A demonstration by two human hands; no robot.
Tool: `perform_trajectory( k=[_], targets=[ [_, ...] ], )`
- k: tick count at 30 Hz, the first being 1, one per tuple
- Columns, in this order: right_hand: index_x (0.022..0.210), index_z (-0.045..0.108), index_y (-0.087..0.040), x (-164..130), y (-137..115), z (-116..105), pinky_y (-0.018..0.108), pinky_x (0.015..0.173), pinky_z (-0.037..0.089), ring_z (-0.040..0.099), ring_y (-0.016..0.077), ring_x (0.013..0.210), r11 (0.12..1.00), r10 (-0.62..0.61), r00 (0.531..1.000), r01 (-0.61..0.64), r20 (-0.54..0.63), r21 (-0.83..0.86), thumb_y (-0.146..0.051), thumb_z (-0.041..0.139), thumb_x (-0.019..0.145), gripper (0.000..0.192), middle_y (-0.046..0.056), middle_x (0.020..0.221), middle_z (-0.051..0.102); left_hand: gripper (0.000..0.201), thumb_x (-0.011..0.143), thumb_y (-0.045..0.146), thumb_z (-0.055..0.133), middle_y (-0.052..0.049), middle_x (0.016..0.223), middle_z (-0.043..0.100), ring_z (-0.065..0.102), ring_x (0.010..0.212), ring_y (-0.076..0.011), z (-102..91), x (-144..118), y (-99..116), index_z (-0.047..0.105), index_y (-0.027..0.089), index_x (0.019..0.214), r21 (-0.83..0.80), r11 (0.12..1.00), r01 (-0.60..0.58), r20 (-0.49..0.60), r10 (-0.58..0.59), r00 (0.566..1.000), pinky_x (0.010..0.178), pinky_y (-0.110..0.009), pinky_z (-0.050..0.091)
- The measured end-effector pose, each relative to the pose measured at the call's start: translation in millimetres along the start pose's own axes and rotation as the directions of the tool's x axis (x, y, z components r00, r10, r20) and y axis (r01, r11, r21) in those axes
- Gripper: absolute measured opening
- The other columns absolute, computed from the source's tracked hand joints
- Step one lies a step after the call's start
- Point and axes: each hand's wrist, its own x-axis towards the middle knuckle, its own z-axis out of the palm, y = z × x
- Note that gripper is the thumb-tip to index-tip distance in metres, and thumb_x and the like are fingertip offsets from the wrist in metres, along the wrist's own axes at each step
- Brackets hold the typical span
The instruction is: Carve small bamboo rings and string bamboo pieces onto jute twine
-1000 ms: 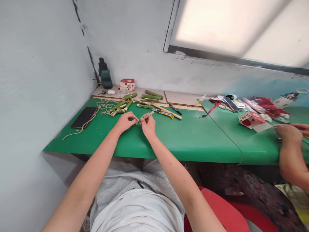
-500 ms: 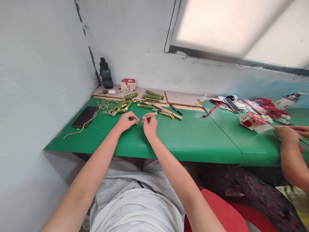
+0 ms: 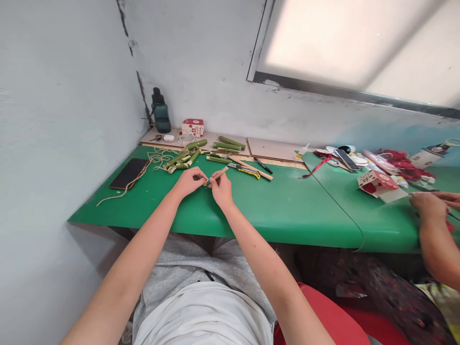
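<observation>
Both forearms reach forward from the lap and converge over the near part of the green table (image 3: pixel 287 206), wrists low, the two hands almost meeting. The left hand (image 3: pixel 189 181) is curled palm-down, its thumb and fingertips pinched on a small bamboo piece (image 3: pixel 205 182) held just above the tabletop. The right hand (image 3: pixel 222 188) is closed in a pen-like grip on a wooden-handled tool (image 3: pixel 220 174), whose handle slants up and away to the right while its tip points at the small piece; whether the tip touches it is too small to tell. Just beyond the hands lie a cluster of green bamboo sticks (image 3: pixel 185 158) tangled with pale twine (image 3: pixel 158 155), and a yellow utility knife (image 3: pixel 246 169). A dark phone (image 3: pixel 129 173) rests flat to the left. At the far right, another person's hand (image 3: pixel 429 206) works over the table
</observation>
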Motion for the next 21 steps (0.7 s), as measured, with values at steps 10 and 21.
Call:
perform_trajectory(
  k=[10,21],
  targets=[
    [0.096,0.054,-0.025,1.1,4.0,0.9,0.035,0.070,0.056,0.070,0.0201,0.069,1.000,0.009,0.999,-0.008,-0.031,0.022,-0.030,0.056,0.088,0.010,-0.001,0.079,0.065,0.013,0.081,0.020,0.068,-0.002,0.088,0.067,0.060,0.076,-0.0159,-0.6,0.0,1.1,0.080,0.022,0.083,0.005,1.000,0.015,0.000,-0.015,1.000,0.074,-0.032,0.050],
    [0.095,0.054,-0.026,1.3,5.7,1.6,0.034,0.067,0.055,0.069,0.0195,0.066,1.000,-0.003,1.000,0.003,0.006,0.024,-0.030,0.058,0.086,0.010,-0.002,0.076,0.066,0.011,0.082,0.021,0.068,-0.002,0.087,0.066,0.060,0.076,-0.0158,-1.2,-0.4,3.0,0.079,0.021,0.082,0.002,1.000,0.015,-0.003,-0.015,1.000,0.074,-0.032,0.050]
  ],
)
